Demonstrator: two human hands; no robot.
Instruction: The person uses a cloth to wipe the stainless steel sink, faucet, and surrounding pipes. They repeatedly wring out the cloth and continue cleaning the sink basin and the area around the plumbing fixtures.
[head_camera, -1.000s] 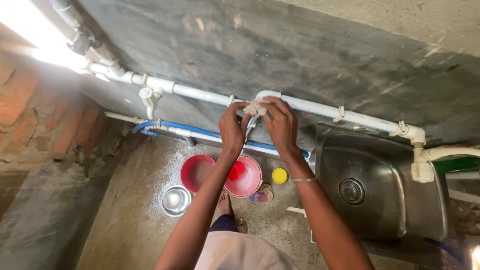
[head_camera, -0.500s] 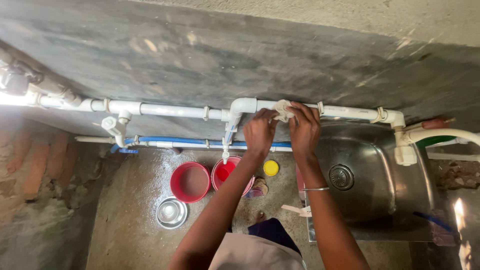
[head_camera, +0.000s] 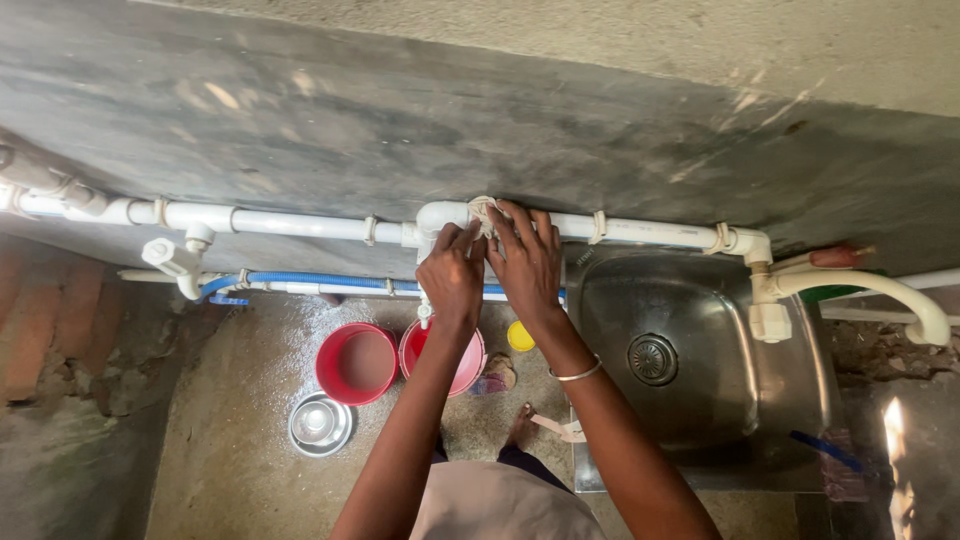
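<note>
A white plastic pipe (head_camera: 290, 220) runs along the grey wall, with a T-fitting (head_camera: 440, 216) in the middle. Both my hands are at that fitting. My left hand (head_camera: 452, 272) pinches something pale at the joint (head_camera: 481, 208), just right of the fitting. My right hand (head_camera: 525, 258) lies over the pipe beside it, fingers curled onto the same joint; a thin bangle (head_camera: 578, 373) circles its wrist. What the fingers hold is too small to tell.
A steel sink (head_camera: 690, 350) sits at the right with a white tap (head_camera: 870, 290) over it. On the floor below stand two red buckets (head_camera: 358, 362), a steel bowl (head_camera: 320, 424) and a small yellow lid (head_camera: 520, 336). A blue pipe (head_camera: 320, 280) runs under the white one. A small white tap (head_camera: 175, 258) hangs at the left.
The view has shifted so the fitting and sink sit further right and lower. Both hands stay on the pipe joint, now slightly right of the T-fitting.
</note>
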